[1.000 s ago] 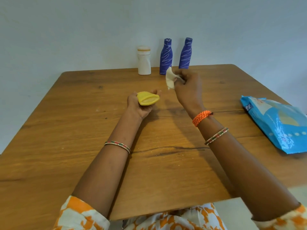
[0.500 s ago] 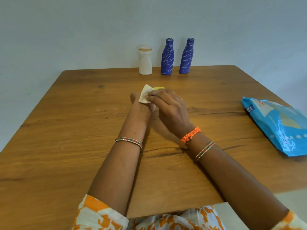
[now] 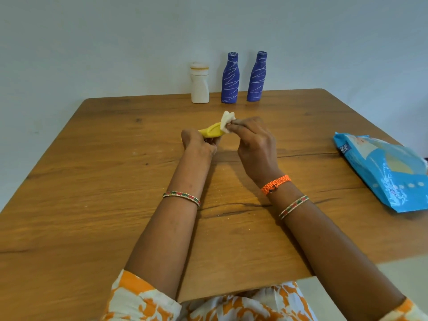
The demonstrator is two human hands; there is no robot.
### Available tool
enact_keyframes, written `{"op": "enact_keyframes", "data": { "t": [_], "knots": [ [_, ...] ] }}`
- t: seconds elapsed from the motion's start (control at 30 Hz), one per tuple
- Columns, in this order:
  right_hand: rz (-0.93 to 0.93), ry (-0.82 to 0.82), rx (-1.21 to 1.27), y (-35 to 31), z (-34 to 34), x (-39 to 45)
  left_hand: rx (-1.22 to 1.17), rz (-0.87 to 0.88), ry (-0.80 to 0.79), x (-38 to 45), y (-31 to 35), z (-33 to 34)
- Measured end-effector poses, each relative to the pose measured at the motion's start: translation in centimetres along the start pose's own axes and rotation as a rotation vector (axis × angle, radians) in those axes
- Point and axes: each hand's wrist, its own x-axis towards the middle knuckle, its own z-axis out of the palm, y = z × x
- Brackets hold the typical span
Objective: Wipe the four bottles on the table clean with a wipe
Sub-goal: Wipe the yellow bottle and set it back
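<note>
A: What does the left hand hold?

B: It holds a small yellow bottle by its near end, above the middle of the wooden table. The fingers are curled around that end. The bottle lies tilted, and its far end points up and to the right.

A: And the right hand?

B: It pinches a folded white wipe between the thumb and the fingertips. The wipe touches the far end of the yellow bottle. The other fingers of this hand are bent in, close together.

A: Where are the other bottles?

B: Three stand upright in a row at the far edge of the table, close to the wall. On the left is a white bottle with a wide cap. In the middle is a blue bottle with thin white lines. On the right is a second blue bottle of the same kind. They stand near each other but do not touch. All are well apart from the hands.

A: Is something else on the table?

B: A blue pack lies flat at the right edge. The print on it is too small to read. On the right wrist I see an orange thread band.
</note>
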Motion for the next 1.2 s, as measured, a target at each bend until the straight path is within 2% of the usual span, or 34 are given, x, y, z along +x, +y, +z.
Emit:
{"op": "enact_keyframes", "data": {
  "t": [0.1, 0.2, 0.37, 0.5, 0.6, 0.77, 0.87, 0.93, 1.03, 1.13, 1.2],
  "knots": [
    [-0.021, -0.038, 0.035, -1.4, 0.2, -0.2, -0.061, 0.025, -0.018, -0.6, -0.2, -0.3],
    [-0.067, -0.087, 0.120, -2.8, 0.6, -0.5, 0.085, 0.054, -0.037, -0.3, -0.6, -1.0],
    [0.079, -0.083, 0.020, -0.1, -0.3, -0.3, 0.035, 0.059, 0.039, -1.3, -0.1, 0.0],
    [-0.022, -0.123, 0.091, -2.5, 0.4, -0.8, 0.062, 0.053, -0.048, -0.5, -0.5, -0.9],
    [-0.038, -0.133, 0.071, -1.5, 0.2, -0.6, -0.023, 0.048, -0.023, -0.9, -0.3, -0.7],
    [0.237, -0.129, 0.013, 0.4, -0.8, -0.4, -0.112, 0.037, -0.028, -1.4, -0.6, 0.0],
    [0.418, -0.002, 0.086, 0.5, -0.9, -0.1, -0.115, 0.037, -0.039, -1.4, -0.8, -0.1],
    [0.464, 0.030, 0.149, -0.1, -0.8, -0.1, -0.096, 0.055, -0.040, -1.5, -0.9, -0.3],
    [0.369, -0.049, 0.205, -1.6, -0.2, -0.6, -0.031, 0.074, -0.005, -1.3, -0.7, -0.1],
    [0.136, -0.123, 0.177, -2.4, -0.1, -1.0, -0.075, 0.056, -0.040, -1.1, -0.8, -0.7],
    [-0.013, -0.145, 0.197, -2.7, -0.1, -1.2, 0.029, 0.078, -0.088, -1.0, -1.3, -1.4]
  ]
}}
